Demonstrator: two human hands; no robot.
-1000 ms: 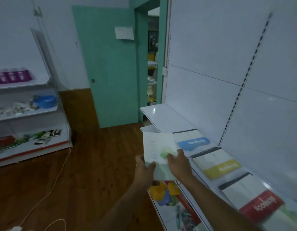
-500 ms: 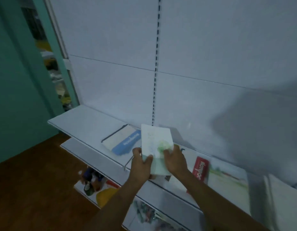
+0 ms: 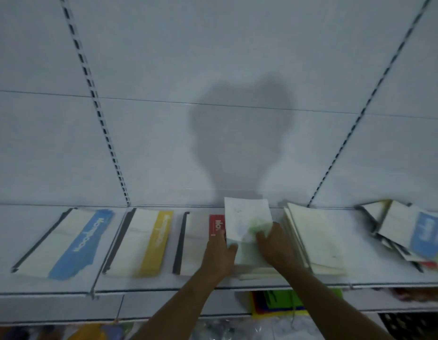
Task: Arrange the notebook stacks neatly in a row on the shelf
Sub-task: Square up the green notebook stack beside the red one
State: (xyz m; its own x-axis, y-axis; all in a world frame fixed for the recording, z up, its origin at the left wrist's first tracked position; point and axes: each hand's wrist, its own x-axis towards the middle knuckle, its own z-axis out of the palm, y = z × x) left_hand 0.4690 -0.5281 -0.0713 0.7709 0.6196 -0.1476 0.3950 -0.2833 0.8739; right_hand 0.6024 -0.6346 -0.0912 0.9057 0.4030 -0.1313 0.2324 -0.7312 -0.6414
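Observation:
Both hands hold one white notebook stack with a green mark (image 3: 246,220) over the middle of the white shelf (image 3: 164,285). My left hand (image 3: 219,253) grips its left edge and my right hand (image 3: 273,244) grips its right side. Flat on the shelf to the left lie a blue-banded stack (image 3: 65,241), a yellow-banded stack (image 3: 142,241) and a red-banded stack (image 3: 196,239), the last partly hidden by my left hand. To the right lie a fanned plain cream stack (image 3: 316,239) and an untidy blue-labelled pile (image 3: 414,231).
A white back panel (image 3: 213,119) with slotted uprights rises behind the shelf. A lower shelf (image 3: 65,307) holds green and yellow items (image 3: 281,303). More goods show blurred at the bottom edge.
My view has swung right from the door and floor to face the shelf squarely. Both hands carried the white notebook stack along and now hold it low over the shelf beside the red-banded stack.

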